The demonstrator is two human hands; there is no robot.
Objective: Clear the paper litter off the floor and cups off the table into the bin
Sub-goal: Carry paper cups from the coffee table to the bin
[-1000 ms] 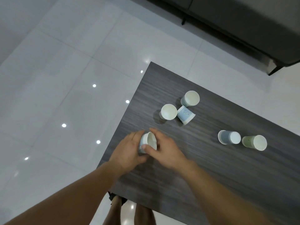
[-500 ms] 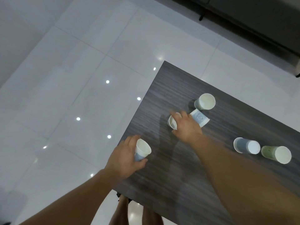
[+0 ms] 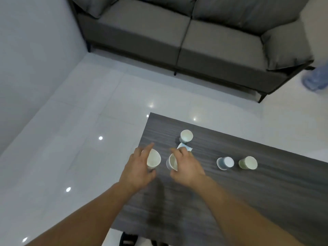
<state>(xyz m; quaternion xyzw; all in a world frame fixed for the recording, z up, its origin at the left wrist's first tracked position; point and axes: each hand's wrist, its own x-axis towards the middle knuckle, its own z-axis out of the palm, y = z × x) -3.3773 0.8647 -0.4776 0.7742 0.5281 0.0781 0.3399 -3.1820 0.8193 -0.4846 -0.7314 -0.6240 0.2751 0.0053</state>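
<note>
My left hand (image 3: 137,170) grips a pale blue paper cup (image 3: 153,159) above the left end of the dark wooden table (image 3: 248,201). My right hand (image 3: 186,166) holds a second paper cup (image 3: 171,162), tilted with its mouth facing the first cup. The two cups are a small gap apart. Just behind my right hand lies a tipped cup (image 3: 184,148), and an upright cup (image 3: 186,136) stands beyond it. Further right, a grey-blue cup (image 3: 225,163) and a green cup (image 3: 248,163) lie on their sides.
A grey sofa (image 3: 186,36) stands beyond the table, across a strip of glossy white floor tiles (image 3: 79,139). A wall runs along the left. A blurred blue object (image 3: 316,80) sits at the far right edge. No bin or paper litter is in view.
My right hand has lifted a cup from the group and brought it back beside the cup in my left hand. The camera tilted up, revealing the sofa.
</note>
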